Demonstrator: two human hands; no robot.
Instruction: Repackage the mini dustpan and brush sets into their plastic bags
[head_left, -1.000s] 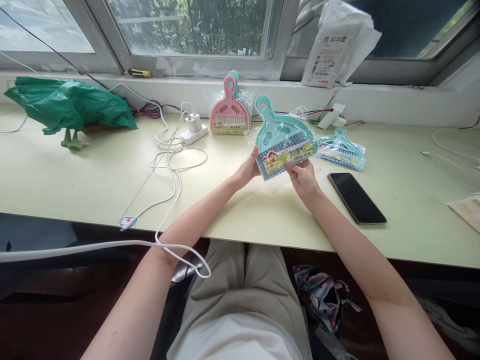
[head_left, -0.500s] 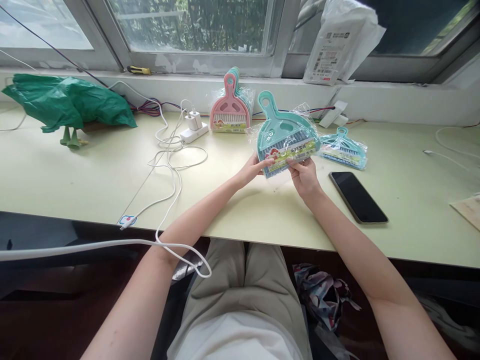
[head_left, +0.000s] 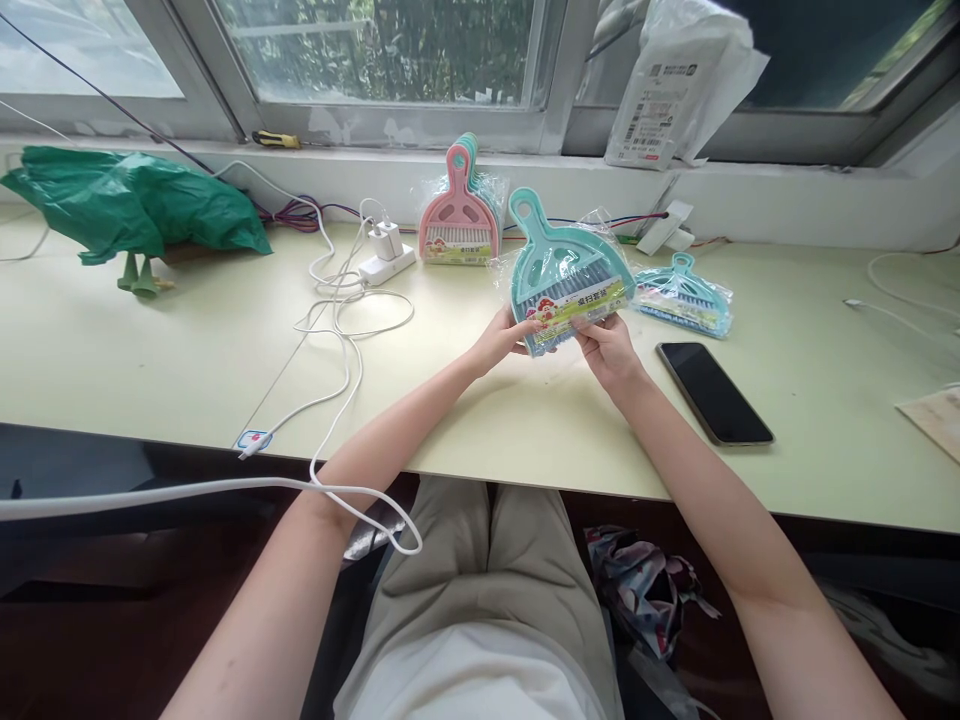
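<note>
A teal dustpan and brush set [head_left: 568, 268] in clear plastic wrap is held up over the table, its handle tilted to the upper left. My left hand [head_left: 501, 342] grips its lower left edge, thumb on the printed label. My right hand [head_left: 609, 350] pinches the lower right edge, also with the thumb in front. Behind, a pink dustpan and brush set [head_left: 460, 215] stands upright before teal ones against the wall. Another wrapped teal set [head_left: 684, 298] lies on the table right of the held one.
A black phone [head_left: 714, 393] lies by my right forearm. White cables [head_left: 352, 340] run from a power strip [head_left: 388, 265] over the table edge. A green plastic bag [head_left: 142, 205] sits at the left. The sill bears a yellow cutter [head_left: 276, 139] and a white package [head_left: 675, 95].
The held dustpan set has turned slightly, its top shifting a little left and its label facing me more squarely. Both hands keep their hold.
</note>
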